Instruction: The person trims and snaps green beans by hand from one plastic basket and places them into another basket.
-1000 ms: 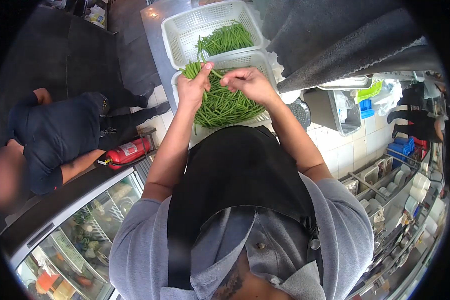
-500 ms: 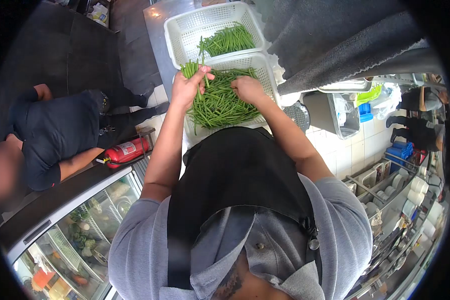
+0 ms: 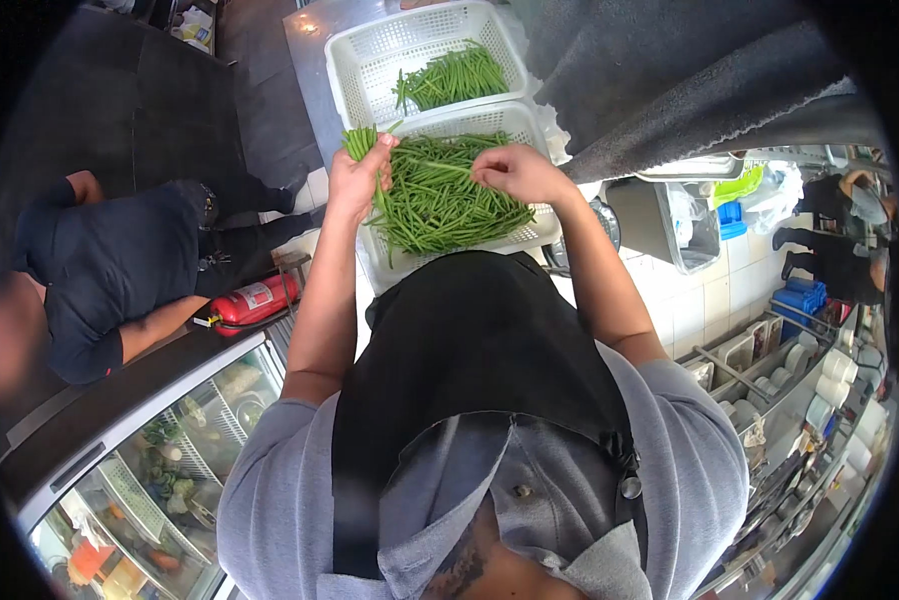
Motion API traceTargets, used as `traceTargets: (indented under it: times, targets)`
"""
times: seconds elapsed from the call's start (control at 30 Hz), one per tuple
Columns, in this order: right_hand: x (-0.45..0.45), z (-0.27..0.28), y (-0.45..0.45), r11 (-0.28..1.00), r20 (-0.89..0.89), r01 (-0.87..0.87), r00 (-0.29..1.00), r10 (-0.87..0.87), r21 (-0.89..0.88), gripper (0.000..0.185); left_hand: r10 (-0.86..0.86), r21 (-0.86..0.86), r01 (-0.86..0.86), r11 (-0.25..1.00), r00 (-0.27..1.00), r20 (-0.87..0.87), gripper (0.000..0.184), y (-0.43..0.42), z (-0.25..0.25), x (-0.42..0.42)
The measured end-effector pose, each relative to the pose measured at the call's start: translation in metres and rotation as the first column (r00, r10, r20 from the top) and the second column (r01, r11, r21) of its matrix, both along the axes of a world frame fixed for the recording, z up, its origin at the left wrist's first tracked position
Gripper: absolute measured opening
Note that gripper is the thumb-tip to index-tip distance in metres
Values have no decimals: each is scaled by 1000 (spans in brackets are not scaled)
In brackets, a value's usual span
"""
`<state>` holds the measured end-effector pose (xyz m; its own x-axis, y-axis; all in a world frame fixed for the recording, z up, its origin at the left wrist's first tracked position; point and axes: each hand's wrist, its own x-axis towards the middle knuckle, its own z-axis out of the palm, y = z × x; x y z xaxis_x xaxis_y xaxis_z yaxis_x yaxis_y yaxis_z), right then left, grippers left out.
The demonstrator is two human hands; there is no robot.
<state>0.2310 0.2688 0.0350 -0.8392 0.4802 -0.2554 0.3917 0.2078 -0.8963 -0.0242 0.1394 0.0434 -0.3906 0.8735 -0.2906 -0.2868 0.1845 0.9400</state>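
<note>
My left hand point(image 3: 358, 180) is closed around a bunch of green beans point(image 3: 360, 143), above the left side of the near white basket point(image 3: 545, 222). A loose pile of green beans point(image 3: 440, 205) fills much of that basket. Over the pile's right side, my right hand point(image 3: 525, 175) has its fingers pinched together; what they hold, if anything, I cannot make out. Directly beyond stands a far white basket point(image 3: 365, 65), with a smaller, neater heap of green beans point(image 3: 455, 78) inside.
Both baskets rest on a metal table point(image 3: 315, 45). A dark cloth point(image 3: 670, 80) hangs at the right, near a grey bin point(image 3: 650, 225). At left are a person in dark clothes point(image 3: 120, 260), a red fire extinguisher point(image 3: 255, 303) and a glass-topped fridge point(image 3: 180, 450).
My left hand has shifted slightly left with its bunch of green beans. My right hand has moved a little to the right over the pile, its wrist now more bent.
</note>
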Motion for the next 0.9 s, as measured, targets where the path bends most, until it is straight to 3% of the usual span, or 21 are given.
traceTargets:
  times: [0.03,0.07,0.1,0.13,0.17,0.2,0.27,0.3,0.33,0.37,0.4,0.43,0.53,0.57,0.67,0.73,0.8,0.87,0.9]
  targets:
    - [2,-18,4,956,-40,42,998,-56,-289,19,0,2,0,1000,1000,-1,26,1,-1,-1]
    - [1,-42,5,956,-39,46,997,-60,-289,19,16,-9,-16,1000,1000,1,25,1,-3,-1]
    - [2,-71,7,993,290,27,955,-59,113,19,31,-16,-31,999,1000,3,25,2,-4,-1]
    - [2,-77,7,876,562,-124,806,-185,465,19,23,-12,-23,1000,1000,3,25,3,-5,0]
    - [11,-80,9,897,301,-99,953,-40,432,18,15,-5,-15,1000,1000,-7,25,5,-6,-1]
    - [12,-67,9,896,300,-105,953,-33,432,18,13,-7,-14,1000,1000,-19,25,4,-7,-3]
    - [15,-33,-4,999,125,47,991,-49,18,20,-2,-9,2,1000,999,-34,25,-4,-5,-1]
    - [14,-35,-6,990,98,129,988,-122,-61,22,-20,19,21,1000,998,-53,25,0,-3,-1]
    - [15,-47,-7,989,99,133,987,-127,-56,22,-24,23,25,999,998,-52,25,1,-5,0]
    - [16,-62,-8,962,252,132,948,-193,240,21,-43,12,43,999,998,-49,26,1,-8,1]
    - [14,-58,-10,857,371,70,881,-293,511,21,-60,0,60,998,997,-47,26,2,-10,2]
    - [18,-52,-8,921,227,100,954,-196,375,18,-57,5,58,998,997,-48,26,5,-11,1]
    - [19,-21,-14,916,162,141,963,-215,376,16,-164,33,169,985,979,-123,26,0,-12,1]
    - [18,-4,-13,942,189,128,963,-193,311,15,-190,-19,190,982,966,-177,27,2,-9,3]
    - [14,7,-12,927,119,111,979,-163,357,14,-247,-96,229,969,934,-260,29,7,-1,17]
    - [8,15,-11,924,72,111,987,-147,366,15,-398,-184,353,917,795,-457,32,9,8,22]
    - [4,24,-8,919,27,109,991,-129,378,15,-407,-129,402,907,751,-520,37,16,2,26]
    - [-2,32,-4,902,36,65,995,-89,426,13,-500,-269,453,850,534,-682,45,22,14,33]
    - [-4,35,-3,902,36,65,995,-89,427,13,-500,-268,453,850,534,-682,45,24,10,33]
